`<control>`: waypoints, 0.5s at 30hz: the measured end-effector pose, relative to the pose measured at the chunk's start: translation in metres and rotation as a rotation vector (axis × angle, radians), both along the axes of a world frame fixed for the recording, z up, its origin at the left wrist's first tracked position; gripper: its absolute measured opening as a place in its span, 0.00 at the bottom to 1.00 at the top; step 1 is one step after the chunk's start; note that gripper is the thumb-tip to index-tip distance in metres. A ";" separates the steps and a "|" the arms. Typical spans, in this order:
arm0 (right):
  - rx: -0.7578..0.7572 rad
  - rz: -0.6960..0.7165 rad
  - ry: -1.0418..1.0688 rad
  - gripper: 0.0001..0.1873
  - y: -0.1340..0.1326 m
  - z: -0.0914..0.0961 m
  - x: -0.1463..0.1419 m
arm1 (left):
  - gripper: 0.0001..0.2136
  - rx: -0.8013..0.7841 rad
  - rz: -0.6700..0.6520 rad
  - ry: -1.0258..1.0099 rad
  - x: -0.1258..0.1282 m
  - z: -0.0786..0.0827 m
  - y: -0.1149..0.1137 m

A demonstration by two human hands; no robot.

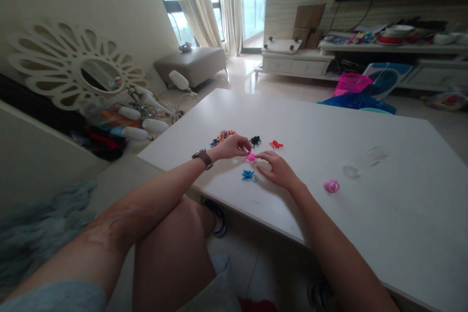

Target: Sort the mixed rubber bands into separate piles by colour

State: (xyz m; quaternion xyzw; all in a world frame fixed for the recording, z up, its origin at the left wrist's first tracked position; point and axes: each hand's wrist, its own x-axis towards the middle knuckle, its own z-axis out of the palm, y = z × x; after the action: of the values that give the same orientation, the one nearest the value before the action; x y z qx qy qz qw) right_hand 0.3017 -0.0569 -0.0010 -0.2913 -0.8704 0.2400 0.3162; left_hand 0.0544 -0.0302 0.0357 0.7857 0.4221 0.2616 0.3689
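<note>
Small piles of coloured bands, which look like little elastic hair ties, lie on a white table. My left hand (236,146) has its fingers bent together over the pink pile (250,158), with a tiny dark bit at the fingertips that is too small to name. On the other side of that pile is my right hand (277,169), thumb and fingers apart, a fingertip at the pink bands' edge. The mixed pile (224,136) is partly hidden behind my left hand. Around the pink one are a black pile (255,141), a red pile (276,145) and a blue pile (249,176).
On the right of the white table (383,209) sit a pink rounded object (331,186), a clear ring-like piece (351,171) and a clear plastic piece (378,155). Beyond the far edge stand a pink basket (351,84) and a grey ottoman (195,64).
</note>
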 end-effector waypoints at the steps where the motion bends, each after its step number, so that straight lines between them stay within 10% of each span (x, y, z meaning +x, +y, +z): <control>1: -0.002 0.011 0.002 0.17 0.000 0.000 0.000 | 0.09 0.003 -0.005 -0.004 0.002 0.000 0.000; 15: -0.023 0.100 0.005 0.25 -0.002 0.000 0.000 | 0.19 -0.063 -0.010 -0.096 0.007 -0.006 0.002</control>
State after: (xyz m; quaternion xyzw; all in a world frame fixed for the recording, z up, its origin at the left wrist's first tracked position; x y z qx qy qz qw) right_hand 0.3017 -0.0585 -0.0011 -0.2506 -0.8803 0.2660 0.3026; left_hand 0.0610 -0.0278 0.0299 0.7623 0.4080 0.2840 0.4146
